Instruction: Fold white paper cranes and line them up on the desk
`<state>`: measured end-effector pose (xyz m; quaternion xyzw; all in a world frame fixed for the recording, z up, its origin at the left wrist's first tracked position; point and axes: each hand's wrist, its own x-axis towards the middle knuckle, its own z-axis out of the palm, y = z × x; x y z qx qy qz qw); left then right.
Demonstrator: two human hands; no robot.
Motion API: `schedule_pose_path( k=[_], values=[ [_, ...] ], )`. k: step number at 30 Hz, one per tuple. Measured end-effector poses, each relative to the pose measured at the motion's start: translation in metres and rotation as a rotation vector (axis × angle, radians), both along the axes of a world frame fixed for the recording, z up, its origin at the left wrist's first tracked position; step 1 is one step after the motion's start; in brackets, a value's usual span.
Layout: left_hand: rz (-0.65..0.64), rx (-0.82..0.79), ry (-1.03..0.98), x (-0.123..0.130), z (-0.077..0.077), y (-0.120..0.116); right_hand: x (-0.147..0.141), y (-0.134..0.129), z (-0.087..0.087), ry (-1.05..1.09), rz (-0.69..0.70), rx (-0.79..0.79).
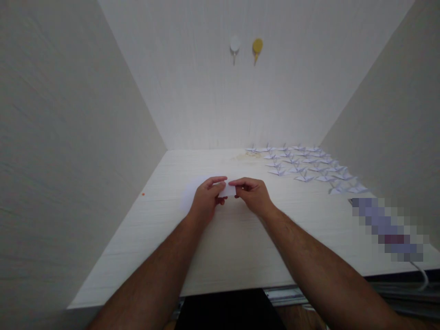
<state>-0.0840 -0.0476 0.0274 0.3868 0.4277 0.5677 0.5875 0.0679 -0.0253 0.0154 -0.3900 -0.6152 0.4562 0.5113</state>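
Between my two hands, above the middle of the white table, is a small piece of white paper [228,190]. My left hand [207,195] pinches its left side, thumb on top and fingers beyond and beneath. The fingertips of my right hand [252,192] are closed on the paper's right edge. The fingers of both hands are almost touching at the upper edge. Part of the paper is hidden by the fingers, so its folds cannot be made out.
Several folded white paper cranes [304,178] stand in rows at the table's [151,247] back right. A blurred-out object [385,229] with a cable lies at the right. A small orange dot [143,194] is at the left edge. White [234,44] and yellow [257,46] hooks are on the wall.
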Motion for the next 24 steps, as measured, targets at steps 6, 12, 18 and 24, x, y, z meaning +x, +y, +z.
schedule_pose_path(
  k=[6,12,18,24],
  values=[
    [0.066,-0.015,0.032,-0.0001,-0.0028,0.0017,0.0019,-0.0002,-0.0007,0.016,0.080,0.011],
    [0.083,-0.022,0.022,-0.0009,-0.0034,0.0030,0.0043,0.0008,-0.0029,-0.010,0.112,0.082],
    [0.074,-0.041,-0.007,-0.0001,-0.0038,0.0026,0.0079,0.0042,-0.0035,-0.052,0.147,0.065],
    [0.045,-0.023,-0.003,0.0002,-0.0050,0.0019,0.0084,0.0054,-0.0061,-0.052,0.135,0.075]
  ],
)
